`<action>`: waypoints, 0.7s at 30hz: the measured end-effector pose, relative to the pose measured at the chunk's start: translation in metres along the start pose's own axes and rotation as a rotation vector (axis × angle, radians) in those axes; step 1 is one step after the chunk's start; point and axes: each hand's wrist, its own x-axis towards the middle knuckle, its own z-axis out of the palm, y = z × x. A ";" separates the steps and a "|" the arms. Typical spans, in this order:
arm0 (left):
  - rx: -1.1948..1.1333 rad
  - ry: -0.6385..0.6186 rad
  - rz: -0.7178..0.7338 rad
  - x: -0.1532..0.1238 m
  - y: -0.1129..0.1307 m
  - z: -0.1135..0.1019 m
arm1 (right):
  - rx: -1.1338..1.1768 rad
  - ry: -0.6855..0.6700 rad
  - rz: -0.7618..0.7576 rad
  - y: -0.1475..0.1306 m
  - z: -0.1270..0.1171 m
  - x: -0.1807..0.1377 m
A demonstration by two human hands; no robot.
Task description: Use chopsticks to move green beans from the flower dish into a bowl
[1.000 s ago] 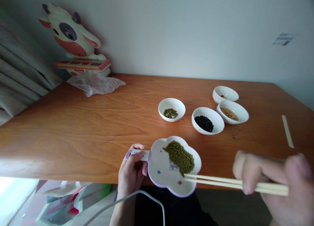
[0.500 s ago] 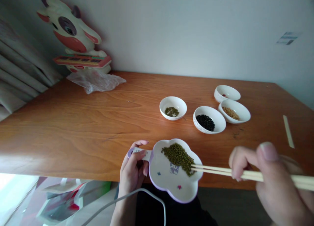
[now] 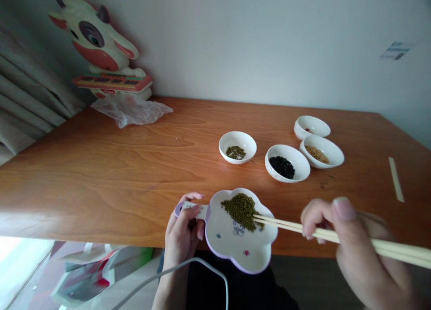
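- The right hand (image 3: 353,247) holds chopsticks (image 3: 397,251), tips at the green beans (image 3: 240,210).
- The left hand (image 3: 183,231) grips the handle (image 3: 201,212) of a flower-shaped dish (image 3: 227,245).
- The green beans lie in this dish, between both hands.
- Beyond, four white bowls (image 3: 275,172) stand on the worktop (image 3: 101,180).

I can't read the print on the label (image 3: 201,212) along the plate (image 3: 229,247) handle (image 3: 178,209); it's too small, and the left hand (image 3: 182,238) covers part of it. The right hand (image 3: 363,251) looks slightly blurred, its wrist cut off low on the right, and the chopsticks (image 3: 286,224) run out of view there too. The farthest bowl (image 3: 298,130) is partly hidden behind its neighbour (image 3: 333,155), and its red speck (image 3: 307,130) is too tiny to name. That wall sticker (image 3: 395,51) is just a smear.
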 end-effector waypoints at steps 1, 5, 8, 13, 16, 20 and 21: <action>-0.001 0.000 0.002 0.000 0.000 0.000 | -0.025 -0.049 0.008 -0.001 0.003 0.002; -0.001 -0.007 0.006 0.000 -0.001 -0.001 | -0.019 -0.032 0.018 0.005 0.008 -0.003; 0.002 -0.010 0.005 0.000 -0.002 -0.002 | 0.098 -0.025 0.005 0.010 0.010 -0.013; 0.002 -0.009 0.002 0.000 -0.004 -0.003 | 0.185 -0.180 -0.025 0.017 0.018 -0.021; 0.001 -0.010 0.000 0.000 -0.004 -0.003 | 0.182 -0.085 -0.038 0.026 0.021 -0.020; 0.002 -0.004 0.014 -0.003 -0.005 -0.001 | 0.191 0.068 0.031 0.040 0.016 -0.022; 0.001 -0.002 0.021 -0.003 -0.005 0.000 | 0.201 0.096 0.056 0.043 0.013 -0.024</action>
